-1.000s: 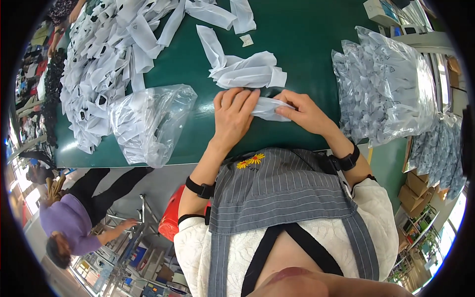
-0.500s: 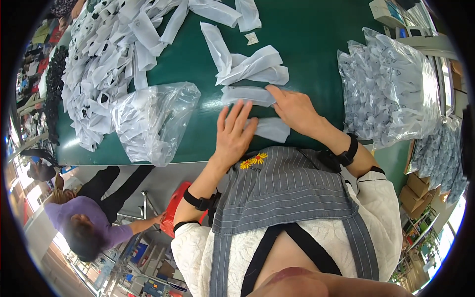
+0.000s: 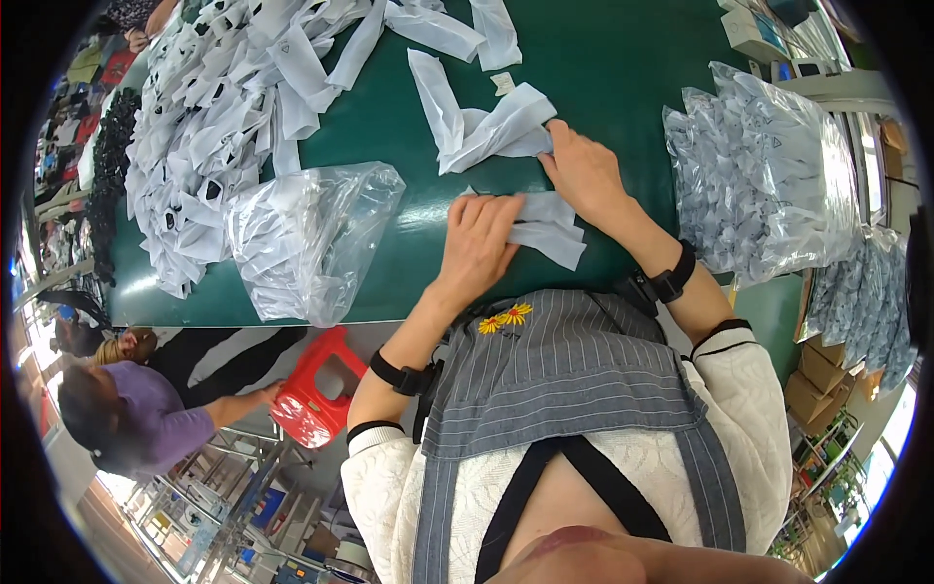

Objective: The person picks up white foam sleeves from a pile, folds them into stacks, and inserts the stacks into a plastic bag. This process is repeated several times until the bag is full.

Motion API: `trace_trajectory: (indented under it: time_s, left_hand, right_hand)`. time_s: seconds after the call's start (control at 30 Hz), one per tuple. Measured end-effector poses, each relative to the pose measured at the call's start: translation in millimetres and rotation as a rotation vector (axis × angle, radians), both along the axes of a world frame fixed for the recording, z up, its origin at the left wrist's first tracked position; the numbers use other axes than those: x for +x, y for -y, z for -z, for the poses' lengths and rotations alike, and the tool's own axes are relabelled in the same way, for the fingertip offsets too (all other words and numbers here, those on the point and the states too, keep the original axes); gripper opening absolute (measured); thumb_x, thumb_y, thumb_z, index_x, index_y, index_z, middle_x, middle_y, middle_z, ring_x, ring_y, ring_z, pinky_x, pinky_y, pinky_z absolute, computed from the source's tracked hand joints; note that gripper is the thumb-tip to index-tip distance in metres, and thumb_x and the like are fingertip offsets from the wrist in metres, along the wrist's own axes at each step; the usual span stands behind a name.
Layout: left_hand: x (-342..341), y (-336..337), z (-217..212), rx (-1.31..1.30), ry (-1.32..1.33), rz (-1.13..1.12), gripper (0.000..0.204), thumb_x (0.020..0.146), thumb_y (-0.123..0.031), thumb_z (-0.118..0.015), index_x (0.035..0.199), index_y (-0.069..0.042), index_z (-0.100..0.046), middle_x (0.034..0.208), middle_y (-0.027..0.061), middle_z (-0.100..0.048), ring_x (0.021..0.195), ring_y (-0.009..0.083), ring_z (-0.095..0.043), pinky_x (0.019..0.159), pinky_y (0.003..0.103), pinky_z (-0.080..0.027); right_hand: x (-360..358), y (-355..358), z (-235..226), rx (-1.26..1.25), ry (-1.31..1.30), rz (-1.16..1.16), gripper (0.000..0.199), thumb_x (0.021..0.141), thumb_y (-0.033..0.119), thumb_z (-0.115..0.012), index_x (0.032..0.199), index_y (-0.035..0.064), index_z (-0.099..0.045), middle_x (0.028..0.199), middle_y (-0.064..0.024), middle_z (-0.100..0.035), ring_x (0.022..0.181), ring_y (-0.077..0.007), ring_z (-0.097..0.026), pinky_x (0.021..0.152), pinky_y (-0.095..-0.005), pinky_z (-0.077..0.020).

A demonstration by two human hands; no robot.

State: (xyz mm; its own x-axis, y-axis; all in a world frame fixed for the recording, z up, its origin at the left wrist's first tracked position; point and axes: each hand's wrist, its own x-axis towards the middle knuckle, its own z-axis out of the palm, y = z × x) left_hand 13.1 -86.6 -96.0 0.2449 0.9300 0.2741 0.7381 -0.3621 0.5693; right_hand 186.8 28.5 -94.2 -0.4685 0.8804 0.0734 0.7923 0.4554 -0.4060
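Since the earlier frames the right hand [image 3: 584,175] has left the folded piece at the near edge and reached farther up the green tabletop [image 3: 623,68], while the left hand [image 3: 479,245] has come down flat. The left hand now lies palm down, fingers spread and open, pressing on a folded white fabric strip [image 3: 547,226] that rests just inside the tabletop's near edge. The right hand, beyond that strip, has its fingertips closed on the edge of a loose bundle of white strips [image 3: 482,127]; how tightly they pinch I cannot tell. Both wrists wear black bands.

Taking the folded strip as the landmark: to its left, touching the near edge, lies a clear plastic bag [image 3: 311,238], crumpled, its mouth open toward the strip, with pale pieces inside. Farther left and up spreads a large heap of white strips with small dark marks [image 3: 209,127]. Above the bundle sits a small pale rectangular tag [image 3: 503,84], lying alone on the green. To the strip's right stands a big clear bag packed full of bagged grey-white pieces [image 3: 769,175], and more filled clear packages [image 3: 866,302] hang off the right end, above brown cardboard boxes [image 3: 817,384].

Below the near edge on the left, another person in a purple top [image 3: 156,423] reaches toward a red plastic stool [image 3: 316,394].
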Motion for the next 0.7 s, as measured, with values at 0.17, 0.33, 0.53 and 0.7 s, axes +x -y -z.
trace_trajectory:
  time_s: [0.17, 0.33, 0.53, 0.7]
  left_hand:
    - [-4, 3, -6, -0.005, -0.029, -0.072, 0.058, 0.061, -0.007, -0.076, 0.116, -0.009, -0.06, 0.109, 0.0077, -0.057, 0.105, 0.0287, -0.053, 0.102, 0.049, -0.035]
    - [-4, 4, 1, 0.006, -0.05, -0.017, 0.056, 0.06, -0.007, -0.077, 0.113, -0.013, -0.063, 0.108, 0.0074, -0.056, 0.106, 0.0293, -0.051, 0.102, 0.048, -0.035]
    - [-4, -2, 0, -0.027, -0.044, -0.038, 0.052, 0.061, -0.008, -0.077, 0.11, -0.014, -0.063, 0.122, 0.0132, -0.052, 0.115, 0.0335, -0.049, 0.105, 0.051, -0.032]
    - [-27, -15, -4, 0.058, -0.008, -0.111, 0.051, 0.06, -0.007, -0.077, 0.108, -0.014, -0.064, 0.134, 0.0181, -0.047, 0.127, 0.0372, -0.043, 0.108, 0.053, -0.029]
  right_hand:
    - [18, -1, -2, -0.258, -0.045, 0.015, 0.028, 0.089, 0.02, -0.062, 0.112, 0.0068, -0.054, 0.086, -0.0133, -0.065, 0.075, -0.0345, -0.063, 0.067, -0.0412, -0.0506]
    - [26, 12, -13, -0.366, -0.29, 0.001, 0.027, 0.09, 0.023, -0.062, 0.109, 0.0062, -0.053, 0.085, -0.0156, -0.065, 0.077, -0.0363, -0.064, 0.066, -0.0427, -0.0498]
    - [0, 5, 0, -0.058, -0.056, -0.053, 0.022, 0.093, 0.024, -0.059, 0.098, 0.0044, -0.051, 0.066, -0.0132, -0.057, 0.068, -0.0325, -0.063, 0.063, -0.0412, -0.0487]
    - [8, 0, -6, -0.246, -0.043, -0.124, 0.018, 0.094, 0.021, -0.056, 0.091, 0.0044, -0.049, 0.065, -0.0119, -0.056, 0.063, -0.0308, -0.062, 0.06, -0.041, -0.0475]
